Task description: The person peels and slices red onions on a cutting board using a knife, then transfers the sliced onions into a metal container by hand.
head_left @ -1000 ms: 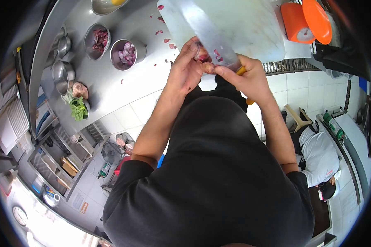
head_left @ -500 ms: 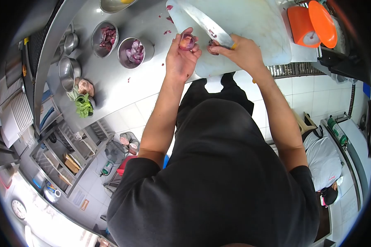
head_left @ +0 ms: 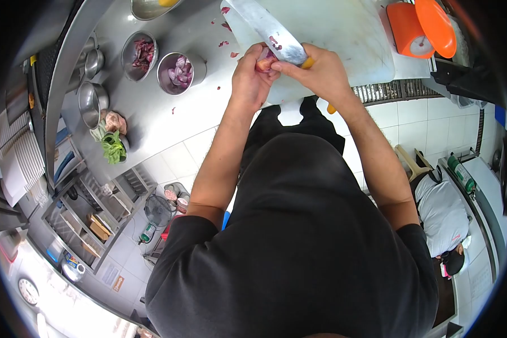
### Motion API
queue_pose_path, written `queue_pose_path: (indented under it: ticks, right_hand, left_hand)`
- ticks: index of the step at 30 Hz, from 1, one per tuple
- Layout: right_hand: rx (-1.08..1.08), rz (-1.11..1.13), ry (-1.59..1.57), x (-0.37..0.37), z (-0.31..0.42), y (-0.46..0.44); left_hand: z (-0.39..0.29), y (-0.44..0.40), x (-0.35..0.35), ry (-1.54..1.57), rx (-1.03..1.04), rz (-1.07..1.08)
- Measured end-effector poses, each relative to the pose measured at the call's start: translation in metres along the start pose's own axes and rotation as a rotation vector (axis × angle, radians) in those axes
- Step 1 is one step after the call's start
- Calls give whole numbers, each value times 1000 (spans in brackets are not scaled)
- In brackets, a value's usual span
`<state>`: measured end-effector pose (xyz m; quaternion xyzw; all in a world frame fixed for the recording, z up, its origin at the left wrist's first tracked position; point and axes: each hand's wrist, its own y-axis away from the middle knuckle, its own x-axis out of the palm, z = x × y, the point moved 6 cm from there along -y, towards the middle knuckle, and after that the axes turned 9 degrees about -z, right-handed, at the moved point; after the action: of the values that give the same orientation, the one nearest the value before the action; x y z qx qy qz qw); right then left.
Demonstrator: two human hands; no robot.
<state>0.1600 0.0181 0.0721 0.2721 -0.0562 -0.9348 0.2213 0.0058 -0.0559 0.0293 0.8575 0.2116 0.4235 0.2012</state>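
Note:
My left hand (head_left: 251, 79) is wrapped round a red onion (head_left: 265, 63) near the front edge of the white cutting board (head_left: 343, 42). A knife with a yellow handle is in my right hand (head_left: 320, 72); its wide blade (head_left: 269, 32) points up and left over the board, with bits of red skin stuck on it. My right thumb touches the onion, beside the base of the blade. To the left, a metal pot (head_left: 178, 75) holds peeled onion pieces, and a metal bowl (head_left: 140, 55) holds dark red skins. Skin scraps lie between pot and board.
An orange scale (head_left: 409, 34) stands right of the board. Leafy greens (head_left: 113, 147) and an empty metal bowl (head_left: 92, 105) are at the counter's left. Another bowl (head_left: 146, 10) sits at the top. A person in a light shirt (head_left: 442, 214) is at the far right.
Apart half a second ago, my hands have come together again at the onion. The dark piece of skin seen under my right thumb then is no longer visible.

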Motion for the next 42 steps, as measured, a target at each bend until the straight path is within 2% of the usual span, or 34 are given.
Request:
queue_pose_path:
  ticks: [8,11,14,17,20,23,26,32,35,38,41,42]
  right_hand:
    - [63,45,42,-5,5,5]
    - [-13,-28,-71,-3,8,9]
    - [8,-11,-64,-6,11,12]
    - [-29,-4,-58,-6,14,17]
    - [32,107,8,-4,11,24]
    - [26,69,-102,-7,7,28]
    - [79,57,-128,-14,-3,28]
    - [31,42,-44,-14,-6,22]
    - [64,65,-74,-13,1,25]
    - [103,92,-111,-11,2,25]
    - [48,84,-153,-10,5,27]
    - [46,82,-144,-10,5,27]
  left_hand:
    - [-7,14,14,-147,70,-112]
    - [-5,13,11,-168,72,-53]
    - [-8,17,17,-224,79,-86]
    - [1,7,-9,-164,58,-15]
    - [-11,23,24,-172,85,-218]
    - [-2,10,-1,-70,18,-142]
    - [-8,14,10,-20,41,-151]
    - [-7,13,6,65,-9,-38]
    - [-9,18,14,76,-6,-81]
    - [-4,8,3,204,-36,237]
    - [-5,14,10,150,-49,13]
    - [-6,15,12,144,-51,8]
